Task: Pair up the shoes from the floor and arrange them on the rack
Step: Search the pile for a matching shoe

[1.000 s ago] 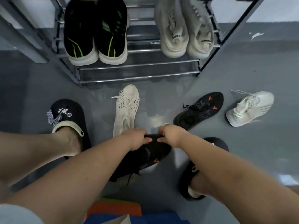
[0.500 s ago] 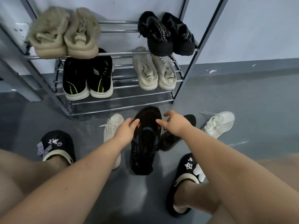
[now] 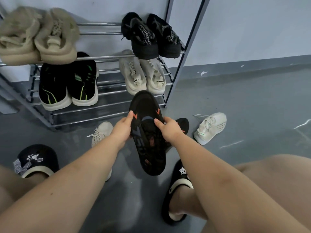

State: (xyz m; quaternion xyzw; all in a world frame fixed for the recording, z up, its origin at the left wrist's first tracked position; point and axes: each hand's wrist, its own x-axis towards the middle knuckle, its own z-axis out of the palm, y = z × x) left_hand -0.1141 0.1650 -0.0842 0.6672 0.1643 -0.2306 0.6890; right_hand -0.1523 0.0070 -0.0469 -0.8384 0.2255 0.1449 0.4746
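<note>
Both shelves of the rack [image 3: 182, 52] were filled at their left and right ends: beige fluffy shoes [image 3: 38, 39] and black sneakers [image 3: 151, 36] above, black-and-green sneakers [image 3: 67, 84] and cream sneakers [image 3: 143, 76] below. A bare stretch of rails lay between the pairs on each shelf. The lowest rails at the front stood bare. The black-and-orange shoe [image 3: 148, 132], held by the left hand [image 3: 122, 130] and right hand [image 3: 168, 128], blocked the approach to the lower right. On the floor [image 3: 252, 106], a cream shoe [image 3: 101, 133], a second black shoe [image 3: 182, 124] and a white sneaker [image 3: 210, 127] lay before the rack; the floor to the right was open.
</note>
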